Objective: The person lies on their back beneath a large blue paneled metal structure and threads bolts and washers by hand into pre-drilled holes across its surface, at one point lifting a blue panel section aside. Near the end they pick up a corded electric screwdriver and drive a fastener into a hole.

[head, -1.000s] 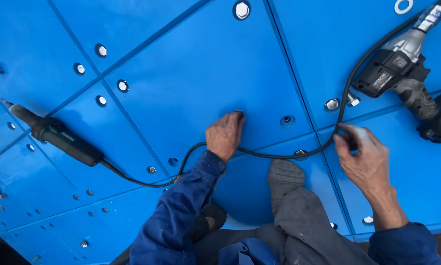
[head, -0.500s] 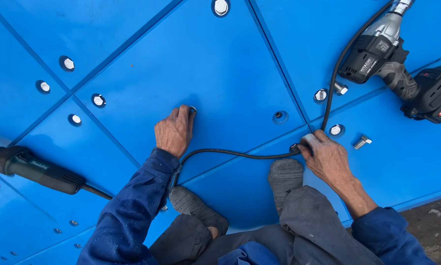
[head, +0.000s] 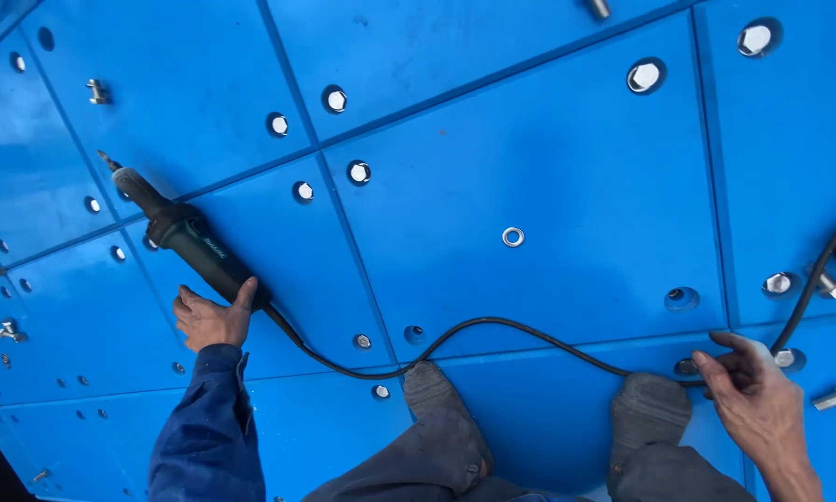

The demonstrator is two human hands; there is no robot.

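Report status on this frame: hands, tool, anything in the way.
Left hand on the rear of the black power tool. Right hand at the black cord. Cord trails past both shoes; loose washer on the panel.

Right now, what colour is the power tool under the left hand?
The power tool is dark green and black with a black cord, seen best in the head view.

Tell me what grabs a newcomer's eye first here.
The bright blue bolted panels fill the whole view. At left, the left hand grips the rear of a dark green power tool lying on them. Its black cord snakes right to the right hand, above two grey shoes.
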